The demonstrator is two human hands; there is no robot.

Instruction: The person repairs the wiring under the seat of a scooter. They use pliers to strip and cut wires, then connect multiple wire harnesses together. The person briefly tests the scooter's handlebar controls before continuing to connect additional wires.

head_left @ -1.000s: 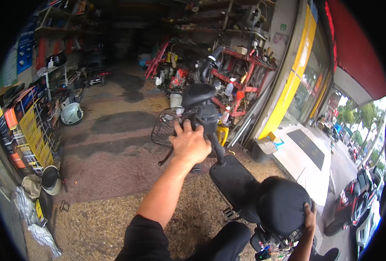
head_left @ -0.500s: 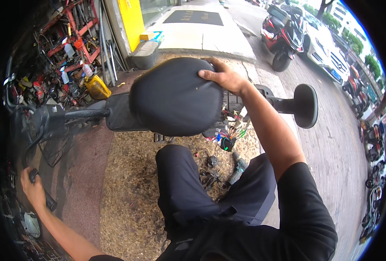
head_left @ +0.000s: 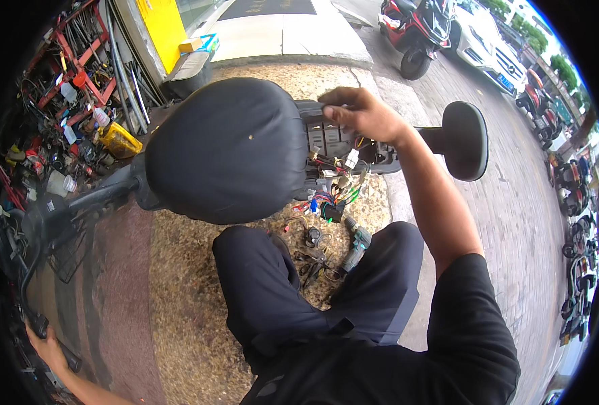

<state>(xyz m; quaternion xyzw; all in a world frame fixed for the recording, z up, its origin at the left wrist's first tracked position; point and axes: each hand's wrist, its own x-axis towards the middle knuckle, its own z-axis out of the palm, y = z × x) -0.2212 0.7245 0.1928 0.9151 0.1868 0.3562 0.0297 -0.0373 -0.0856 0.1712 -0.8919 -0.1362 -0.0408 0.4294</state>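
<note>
My left hand holds a handlebar grip at the lower left. A black padded seat lies loosely across the electric bike. Just right of it, my right hand hovers at or touches the rim of the open compartment, fingers bent but apart; whether it touches is unclear. Colored wires with connectors spill from the compartment. A teal-and-black drill and a small round black part are between my knees. A black backrest sticks out at the right end.
A red rack full of tools, bottles and a yellow jerrycan stands at the left. A dark bin is by the doorway. A red scooter, a white car and rows of parked scooters line the pavement at right.
My view has swung right and down from the shop. The seat has shifted left, and my right hand has let go of it, now beside it over the compartment.
</note>
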